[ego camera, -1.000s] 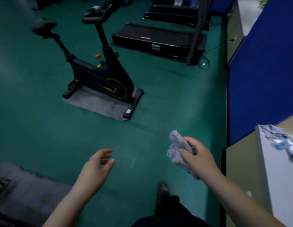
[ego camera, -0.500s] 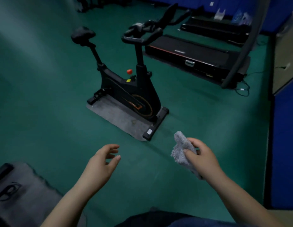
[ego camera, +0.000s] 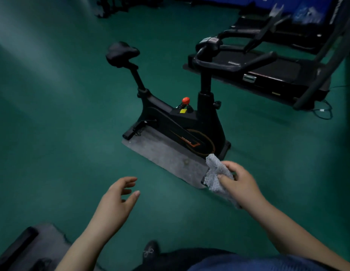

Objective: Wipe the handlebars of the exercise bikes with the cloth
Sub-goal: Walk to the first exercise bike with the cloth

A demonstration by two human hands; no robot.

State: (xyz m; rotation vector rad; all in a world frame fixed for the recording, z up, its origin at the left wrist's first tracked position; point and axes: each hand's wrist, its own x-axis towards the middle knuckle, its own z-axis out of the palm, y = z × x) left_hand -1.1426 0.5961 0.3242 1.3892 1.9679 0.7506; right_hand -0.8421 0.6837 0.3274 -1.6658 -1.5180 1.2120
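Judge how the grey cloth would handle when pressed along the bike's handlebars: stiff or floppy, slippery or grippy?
Probably floppy: the cloth bunches and droops where the right hand pinches it. Its fuzzy pile suggests it is light and would likely wrap the rounded handlebars and grip rather than slide off.

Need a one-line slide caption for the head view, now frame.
Right hand holds grey cloth, left hand open and empty, facing a black exercise bike whose handlebars are not yet touched.

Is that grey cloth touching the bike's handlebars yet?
Apart. In the head view, the cloth sits bunched in the right hand, low near the floor mat, while the handlebars stand well beyond it.
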